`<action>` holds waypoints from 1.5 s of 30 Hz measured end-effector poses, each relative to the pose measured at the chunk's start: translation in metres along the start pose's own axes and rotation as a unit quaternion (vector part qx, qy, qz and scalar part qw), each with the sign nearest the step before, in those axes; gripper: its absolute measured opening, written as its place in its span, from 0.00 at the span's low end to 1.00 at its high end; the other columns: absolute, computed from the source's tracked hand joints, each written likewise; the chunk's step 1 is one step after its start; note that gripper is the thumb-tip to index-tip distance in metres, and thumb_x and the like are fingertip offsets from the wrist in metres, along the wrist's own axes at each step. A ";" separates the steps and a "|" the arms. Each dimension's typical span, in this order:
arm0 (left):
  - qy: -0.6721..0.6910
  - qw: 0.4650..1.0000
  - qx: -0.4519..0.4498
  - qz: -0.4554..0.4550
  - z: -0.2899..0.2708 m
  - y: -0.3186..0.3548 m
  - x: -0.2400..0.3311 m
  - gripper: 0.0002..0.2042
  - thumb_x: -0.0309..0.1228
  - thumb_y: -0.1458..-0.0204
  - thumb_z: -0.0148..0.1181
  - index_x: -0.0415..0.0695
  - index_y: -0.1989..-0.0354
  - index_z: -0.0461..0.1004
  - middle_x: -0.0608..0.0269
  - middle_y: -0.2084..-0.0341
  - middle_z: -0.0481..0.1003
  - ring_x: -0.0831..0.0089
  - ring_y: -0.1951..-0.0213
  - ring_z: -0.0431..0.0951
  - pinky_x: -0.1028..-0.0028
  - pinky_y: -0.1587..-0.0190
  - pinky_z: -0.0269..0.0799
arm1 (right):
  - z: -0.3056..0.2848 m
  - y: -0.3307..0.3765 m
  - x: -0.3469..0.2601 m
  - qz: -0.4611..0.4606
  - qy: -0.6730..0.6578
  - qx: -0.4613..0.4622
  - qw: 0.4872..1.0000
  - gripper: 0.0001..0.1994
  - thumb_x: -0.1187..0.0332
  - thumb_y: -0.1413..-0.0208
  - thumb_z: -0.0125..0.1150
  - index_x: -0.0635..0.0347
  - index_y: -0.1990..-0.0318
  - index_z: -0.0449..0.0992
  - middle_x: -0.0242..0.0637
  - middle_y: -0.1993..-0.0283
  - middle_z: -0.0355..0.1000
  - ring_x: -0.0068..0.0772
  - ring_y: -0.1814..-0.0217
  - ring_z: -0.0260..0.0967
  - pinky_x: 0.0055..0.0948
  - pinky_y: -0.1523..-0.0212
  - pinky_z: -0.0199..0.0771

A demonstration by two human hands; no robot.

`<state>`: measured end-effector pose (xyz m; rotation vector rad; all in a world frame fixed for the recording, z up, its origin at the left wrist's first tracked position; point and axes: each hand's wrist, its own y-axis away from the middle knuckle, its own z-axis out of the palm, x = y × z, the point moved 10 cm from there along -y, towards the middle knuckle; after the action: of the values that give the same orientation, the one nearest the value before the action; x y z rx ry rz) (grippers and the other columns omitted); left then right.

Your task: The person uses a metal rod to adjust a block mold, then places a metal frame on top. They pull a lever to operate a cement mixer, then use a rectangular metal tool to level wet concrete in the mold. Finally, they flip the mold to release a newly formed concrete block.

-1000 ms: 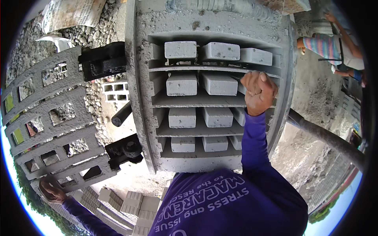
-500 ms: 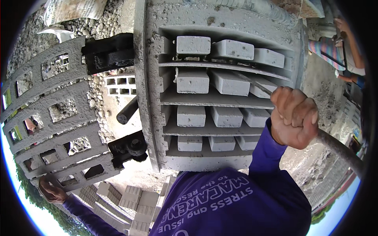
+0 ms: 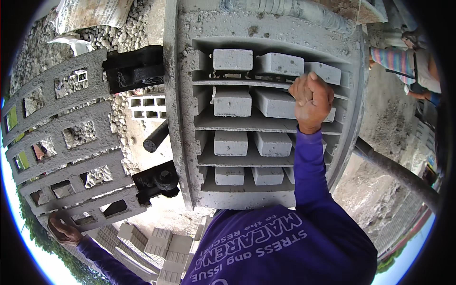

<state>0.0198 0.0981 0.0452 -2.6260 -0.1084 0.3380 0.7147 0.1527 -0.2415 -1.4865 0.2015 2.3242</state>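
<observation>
Head view; block [image 3: 331, 115] behind right hand [image 3: 312, 102]

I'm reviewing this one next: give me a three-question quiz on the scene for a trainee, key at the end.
1. True or false: the right hand is stretched out flat with its fingers spread.

2. Which thing is the left hand nearest to?
A) the white hollow block
B) the grey grid with rectangular openings
C) the striped clothing

3. Fill in the number: the top row in the grey frame shows ____ pale blocks.

Key: 1. False, it is closed in a fist. 2. B. 3. Three.
</observation>
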 end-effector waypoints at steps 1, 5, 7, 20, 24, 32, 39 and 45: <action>0.000 1.000 0.006 -0.007 0.002 0.005 0.000 0.23 0.43 0.34 0.42 0.35 0.64 0.77 0.55 0.66 0.78 0.57 0.63 0.76 0.62 0.56 0.70 | 0.005 -0.008 0.017 -0.001 -0.006 0.007 1.000 0.20 0.67 0.36 0.47 0.55 0.82 0.55 0.26 0.86 0.49 0.21 0.86 0.44 0.28 0.83 0.42; -0.069 0.995 0.004 0.072 -0.015 0.015 0.006 0.22 0.43 0.34 0.42 0.36 0.65 0.77 0.55 0.67 0.78 0.59 0.64 0.76 0.62 0.57 0.70 | 0.042 -0.010 -0.071 -0.006 -0.042 -0.089 0.995 0.22 0.61 0.31 0.36 0.52 0.82 0.58 0.27 0.87 0.50 0.20 0.85 0.44 0.26 0.79 0.44; -0.161 0.969 0.036 0.183 -0.012 0.021 0.034 0.22 0.42 0.34 0.42 0.36 0.65 0.77 0.56 0.67 0.78 0.59 0.65 0.76 0.62 0.58 0.70 | 0.056 -0.006 -0.104 -0.016 -0.091 -0.124 0.988 0.23 0.57 0.31 0.34 0.49 0.82 0.55 0.26 0.87 0.52 0.20 0.85 0.44 0.26 0.78 0.44; -0.062 0.995 0.012 0.075 -0.011 0.009 0.030 0.22 0.42 0.34 0.42 0.38 0.68 0.77 0.59 0.70 0.77 0.62 0.66 0.75 0.62 0.58 0.69 | 0.079 0.029 -0.005 -0.008 -0.029 -0.074 0.997 0.23 0.62 0.37 0.51 0.55 0.84 0.54 0.28 0.84 0.50 0.22 0.81 0.43 0.29 0.76 0.46; 0.022 0.999 0.026 0.021 0.000 0.004 0.023 0.22 0.43 0.33 0.41 0.38 0.67 0.77 0.59 0.69 0.77 0.62 0.66 0.75 0.63 0.59 0.68 | 0.074 0.022 0.008 -0.010 0.017 -0.039 0.999 0.20 0.67 0.38 0.43 0.53 0.84 0.51 0.30 0.86 0.49 0.24 0.83 0.42 0.31 0.76 0.46; -0.004 0.999 0.005 0.037 -0.009 0.000 0.016 0.23 0.43 0.33 0.41 0.36 0.64 0.78 0.57 0.67 0.77 0.61 0.65 0.75 0.63 0.59 0.70 | 0.075 0.026 0.030 -0.029 -0.043 -0.030 0.998 0.21 0.63 0.34 0.38 0.52 0.83 0.53 0.31 0.85 0.50 0.24 0.82 0.42 0.31 0.78 0.44; -0.044 0.997 0.030 0.051 -0.016 0.018 0.022 0.23 0.43 0.33 0.40 0.37 0.66 0.78 0.58 0.69 0.77 0.62 0.67 0.74 0.63 0.61 0.69 | 0.107 0.028 -0.023 -0.040 -0.099 -0.095 0.990 0.22 0.61 0.34 0.38 0.51 0.84 0.51 0.29 0.85 0.50 0.24 0.82 0.43 0.29 0.76 0.45; 0.008 0.999 0.028 0.028 -0.011 0.004 0.033 0.23 0.43 0.33 0.40 0.38 0.67 0.77 0.58 0.70 0.76 0.63 0.69 0.73 0.64 0.63 0.68 | 0.109 0.013 0.004 -0.018 -0.093 -0.042 0.995 0.20 0.67 0.40 0.49 0.56 0.84 0.53 0.27 0.86 0.48 0.23 0.83 0.41 0.31 0.79 0.45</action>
<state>0.0547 0.0939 0.0459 -2.5800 -0.0196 0.3350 0.6157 0.1760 -0.1988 -1.2886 0.0275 2.4521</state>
